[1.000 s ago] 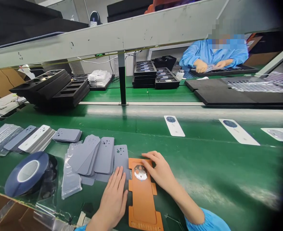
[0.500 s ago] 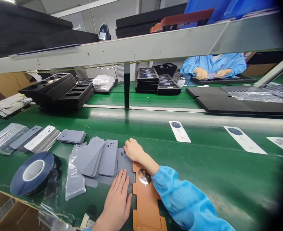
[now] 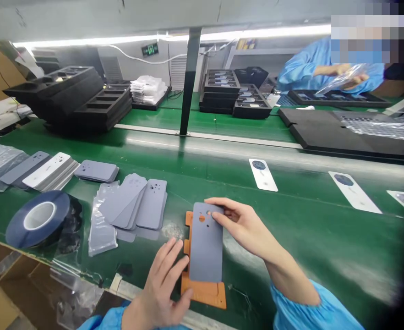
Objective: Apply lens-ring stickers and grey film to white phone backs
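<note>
A grey phone back panel (image 3: 206, 252) with camera holes at its top end lies over the orange fixture (image 3: 202, 291). My right hand (image 3: 239, 222) pinches the panel's top right corner between thumb and fingers. At the fixture's left edge, my left hand (image 3: 166, 284) rests with fingers spread, its thumb on the lower part of the orange piece. To the left are a stack of grey panels (image 3: 153, 206) and a fanned pile of panels (image 3: 126, 201), partly over a clear plastic sleeve (image 3: 102, 236).
A blue tape roll (image 3: 37, 219) lies at the front left, near white panels (image 3: 47, 172). White cards with dark circles (image 3: 263, 174) lie to the right. Black foam trays (image 3: 74, 101) stand at the back left. Across the bench a co-worker in blue sleeves (image 3: 301, 68) handles clear film.
My right hand has brought a grey panel rightward from beside the stack onto the orange fixture. My left hand has left the panels for the fixture's edge. The view has tilted down.
</note>
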Motion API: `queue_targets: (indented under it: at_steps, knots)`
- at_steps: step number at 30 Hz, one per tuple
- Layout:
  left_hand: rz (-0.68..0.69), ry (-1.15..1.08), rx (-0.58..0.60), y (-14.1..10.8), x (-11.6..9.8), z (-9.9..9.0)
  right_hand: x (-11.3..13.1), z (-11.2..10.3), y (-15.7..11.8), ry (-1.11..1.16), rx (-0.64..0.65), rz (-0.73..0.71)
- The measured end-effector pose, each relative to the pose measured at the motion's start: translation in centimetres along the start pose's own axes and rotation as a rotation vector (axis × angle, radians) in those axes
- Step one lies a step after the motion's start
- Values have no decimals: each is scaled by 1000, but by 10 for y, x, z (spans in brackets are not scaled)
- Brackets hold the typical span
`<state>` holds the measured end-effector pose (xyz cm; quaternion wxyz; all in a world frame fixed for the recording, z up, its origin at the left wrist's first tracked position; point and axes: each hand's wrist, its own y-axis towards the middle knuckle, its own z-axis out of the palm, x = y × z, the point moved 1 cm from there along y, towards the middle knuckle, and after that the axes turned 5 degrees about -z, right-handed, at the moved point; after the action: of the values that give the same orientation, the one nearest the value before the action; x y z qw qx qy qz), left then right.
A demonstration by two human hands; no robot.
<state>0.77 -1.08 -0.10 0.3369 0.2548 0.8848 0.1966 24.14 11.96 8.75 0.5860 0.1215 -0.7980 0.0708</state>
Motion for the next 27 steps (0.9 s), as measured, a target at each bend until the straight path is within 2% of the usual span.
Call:
queue_targets:
  at_steps: [4, 8, 13, 18, 24, 27]
  knots:
    - [96, 83, 165, -8, -20, 10, -24, 3, -33, -105, 11, 54]
    - [111, 174, 335, -13, -22, 19, -41, 11, -45, -167, -3, 34]
    - [63, 237, 327, -16, -19, 17, -44, 18, -48, -170, -50, -31]
    - [60, 234, 367, -17, -15, 16, -46, 27, -47, -266, 14, -177]
    - [85, 251, 440, -17, -15, 17, -66, 42, -53, -715, -127, -342]
    - [86, 249, 453, -16, -15, 17, -73, 57, -65, -840, -98, -420]
